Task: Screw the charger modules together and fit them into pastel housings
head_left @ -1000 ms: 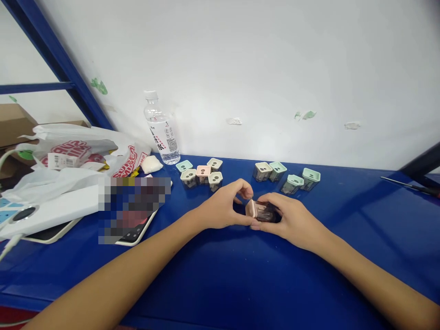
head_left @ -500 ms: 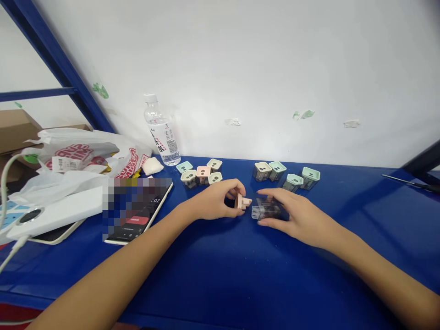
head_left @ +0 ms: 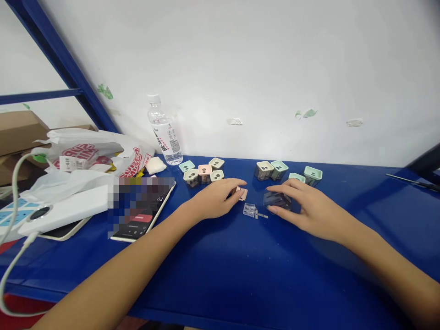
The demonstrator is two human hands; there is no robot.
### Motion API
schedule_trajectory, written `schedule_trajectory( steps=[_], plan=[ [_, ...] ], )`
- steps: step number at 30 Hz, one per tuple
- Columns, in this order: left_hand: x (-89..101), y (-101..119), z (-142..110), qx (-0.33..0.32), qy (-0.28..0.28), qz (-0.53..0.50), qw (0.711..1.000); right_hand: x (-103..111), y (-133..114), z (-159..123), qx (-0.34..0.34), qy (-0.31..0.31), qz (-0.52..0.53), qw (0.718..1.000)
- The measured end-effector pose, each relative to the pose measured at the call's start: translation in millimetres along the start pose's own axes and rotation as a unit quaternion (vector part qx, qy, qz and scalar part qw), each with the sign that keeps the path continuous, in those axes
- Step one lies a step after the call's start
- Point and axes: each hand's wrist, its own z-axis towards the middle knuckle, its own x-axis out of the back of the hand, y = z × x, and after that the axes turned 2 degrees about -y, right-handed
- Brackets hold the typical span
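Observation:
My left hand (head_left: 215, 199) rests on the blue table (head_left: 223, 266), its fingers curled on a small pink cap piece (head_left: 242, 193). My right hand (head_left: 305, 208) grips a dark see-through box body (head_left: 276, 200) against the tabletop. Between the two hands lie a small clear plastic insert (head_left: 249, 210) and a tiny metal blade (head_left: 263, 215), touched by neither hand. Behind my left hand stands a cluster of small square sharpeners (head_left: 203, 173) in beige, pink and mint. A second group in beige and mint (head_left: 288, 171) stands behind my right hand.
A water bottle (head_left: 165, 130) stands by the white wall. At the left lie a phone (head_left: 139, 211), a white device with a cable (head_left: 51, 211), plastic bags (head_left: 85, 156) and cardboard boxes (head_left: 17, 133). A thin dark tool (head_left: 412, 182) lies at the far right.
The pink cap came off the dark box in my left hand. The clear insert and blade now lie on the table, and my right hand has slid the box body to the right.

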Motion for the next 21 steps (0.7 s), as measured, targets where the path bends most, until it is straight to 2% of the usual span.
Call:
schedule_trajectory(
  steps=[11, 18, 21],
  plan=[
    [0.0, 3.1, 1.6, -0.007, -0.017, -0.019, 1.0, -7.4, 4.1, 4.1, -0.062, -0.022, -0.036, 0.997],
    [-3.9, -1.6, 2.0, -0.006, -0.01, -0.028, 1.0, -5.3, 6.0, 3.4, -0.042, -0.057, -0.071, 0.995],
    [-4.6, -1.5, 1.1, -0.016, 0.017, -0.013, 1.0, -3.0, 6.2, 3.3, -0.028, -0.066, -0.068, 0.995]
  ],
)
